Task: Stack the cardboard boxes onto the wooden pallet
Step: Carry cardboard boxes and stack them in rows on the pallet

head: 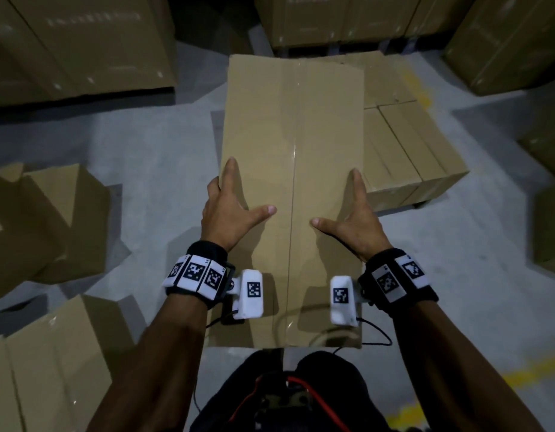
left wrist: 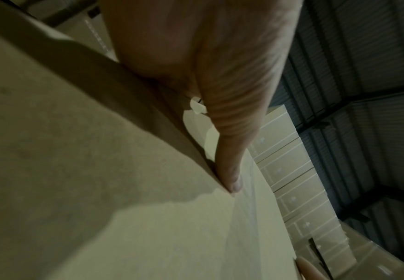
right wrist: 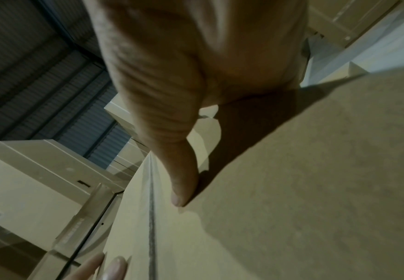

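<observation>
I hold a long brown cardboard box (head: 288,145) with a taped centre seam out in front of me, above the floor. My left hand (head: 229,207) grips its left edge, thumb flat on top and fingers down the side. My right hand (head: 354,213) grips the right edge the same way. The wrist views show each thumb (left wrist: 229,170) (right wrist: 184,181) pressed on the box top (left wrist: 148,236) (right wrist: 316,189). Beyond the box's right side sits a low layer of stacked boxes (head: 401,145); the pallet under them is hidden.
Loose cardboard boxes (head: 48,219) (head: 51,363) lie on the grey floor at my left. Tall box stacks stand at the back left (head: 82,42), back (head: 347,17) and right (head: 503,42). A yellow floor line (head: 544,372) runs at the lower right.
</observation>
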The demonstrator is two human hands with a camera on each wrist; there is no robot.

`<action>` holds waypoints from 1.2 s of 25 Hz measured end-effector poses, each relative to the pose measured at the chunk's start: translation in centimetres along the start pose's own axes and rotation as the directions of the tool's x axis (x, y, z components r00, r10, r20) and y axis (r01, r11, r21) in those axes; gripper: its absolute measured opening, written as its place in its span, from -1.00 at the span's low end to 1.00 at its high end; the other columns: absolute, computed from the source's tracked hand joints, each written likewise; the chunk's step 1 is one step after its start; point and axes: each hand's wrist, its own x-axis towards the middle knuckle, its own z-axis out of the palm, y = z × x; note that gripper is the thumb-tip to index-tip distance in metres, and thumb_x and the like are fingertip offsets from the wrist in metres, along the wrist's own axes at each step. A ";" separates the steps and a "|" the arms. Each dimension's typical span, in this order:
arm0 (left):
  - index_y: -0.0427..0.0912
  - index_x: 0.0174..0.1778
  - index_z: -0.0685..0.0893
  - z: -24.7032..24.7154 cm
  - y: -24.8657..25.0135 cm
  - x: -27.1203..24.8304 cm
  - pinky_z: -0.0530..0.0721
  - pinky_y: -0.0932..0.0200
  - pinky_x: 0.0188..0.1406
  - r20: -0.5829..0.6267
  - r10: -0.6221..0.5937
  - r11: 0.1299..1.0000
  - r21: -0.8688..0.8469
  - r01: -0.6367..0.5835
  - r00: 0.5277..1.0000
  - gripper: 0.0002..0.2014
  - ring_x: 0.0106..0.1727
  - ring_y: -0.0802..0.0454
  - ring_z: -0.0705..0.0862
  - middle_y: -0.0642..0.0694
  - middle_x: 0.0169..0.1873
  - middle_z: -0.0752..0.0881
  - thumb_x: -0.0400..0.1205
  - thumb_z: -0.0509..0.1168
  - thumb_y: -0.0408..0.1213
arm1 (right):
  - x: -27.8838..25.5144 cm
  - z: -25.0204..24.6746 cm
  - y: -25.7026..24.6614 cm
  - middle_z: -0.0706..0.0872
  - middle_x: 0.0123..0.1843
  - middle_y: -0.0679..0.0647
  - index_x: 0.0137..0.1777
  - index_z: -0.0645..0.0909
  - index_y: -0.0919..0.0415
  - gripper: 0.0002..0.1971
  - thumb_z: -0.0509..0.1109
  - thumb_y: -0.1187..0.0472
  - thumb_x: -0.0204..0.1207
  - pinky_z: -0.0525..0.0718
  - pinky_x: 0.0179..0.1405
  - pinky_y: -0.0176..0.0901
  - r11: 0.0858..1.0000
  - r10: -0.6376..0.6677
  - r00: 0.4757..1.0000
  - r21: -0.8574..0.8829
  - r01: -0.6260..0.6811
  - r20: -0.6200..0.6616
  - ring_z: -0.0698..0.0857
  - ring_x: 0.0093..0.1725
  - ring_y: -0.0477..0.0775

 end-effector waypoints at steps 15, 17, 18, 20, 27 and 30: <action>0.15 0.74 -0.21 6.0 5.5 12.4 0.47 -0.13 0.42 0.072 -0.317 0.926 0.238 0.293 0.946 0.19 0.49 -0.41 0.43 -0.35 0.59 0.16 0.41 0.50 0.30 | 19.6 -4.3 1.1 0.12 0.78 0.08 0.74 -0.23 -0.28 0.31 0.75 -0.02 0.28 0.33 0.61 0.15 0.998 0.012 0.946 -0.062 0.009 0.323 0.21 0.70 0.21; 0.15 0.73 -0.20 6.3 5.1 13.6 0.51 -0.15 0.38 0.079 -0.343 0.903 0.303 0.305 0.936 0.20 0.46 -0.42 0.46 -0.37 0.55 0.24 0.38 0.47 0.37 | 21.0 -4.0 1.2 0.10 0.78 0.06 0.74 -0.22 -0.26 0.30 0.74 -0.04 0.28 0.32 0.60 0.12 0.997 0.018 0.933 -0.073 0.009 0.359 0.21 0.70 0.21; 0.16 0.73 -0.20 6.5 4.7 14.4 0.52 -0.16 0.36 0.087 -0.359 0.890 0.331 0.313 0.929 0.20 0.45 -0.42 0.47 -0.38 0.53 0.27 0.37 0.45 0.40 | 21.8 -3.7 1.3 0.09 0.78 0.05 0.74 -0.22 -0.26 0.30 0.74 -0.05 0.27 0.30 0.60 0.10 0.996 0.030 0.926 -0.086 0.003 0.376 0.21 0.71 0.21; 0.15 0.73 -0.21 6.7 3.7 16.0 0.52 -0.17 0.36 0.109 -0.386 0.868 0.379 0.321 0.916 0.21 0.46 -0.43 0.47 -0.40 0.53 0.29 0.36 0.42 0.44 | 23.2 -2.9 1.6 0.08 0.79 0.06 0.74 -0.23 -0.27 0.30 0.74 -0.07 0.26 0.30 0.62 0.11 0.994 0.065 0.915 -0.110 -0.023 0.398 0.20 0.71 0.21; 0.16 0.73 -0.22 7.3 -2.6 23.3 0.53 -0.16 0.33 0.203 -0.412 0.843 0.454 0.287 0.888 0.22 0.49 -0.40 0.43 -0.41 0.58 0.25 0.35 0.38 0.49 | 28.3 3.2 3.3 0.12 0.78 0.02 0.74 -0.22 -0.25 0.30 0.74 -0.05 0.27 0.31 0.64 0.13 0.986 0.163 0.892 -0.110 -0.129 0.421 0.21 0.71 0.17; 0.15 0.73 -0.21 8.8 -6.7 27.1 0.51 -0.14 0.36 0.230 -0.409 0.846 0.457 0.273 0.883 0.21 0.51 -0.40 0.42 -0.41 0.59 0.25 0.35 0.39 0.48 | 31.4 6.8 5.5 0.15 0.77 -0.01 0.75 -0.20 -0.23 0.29 0.74 -0.03 0.29 0.31 0.64 0.10 0.981 0.191 0.891 -0.109 -0.159 0.413 0.22 0.70 0.14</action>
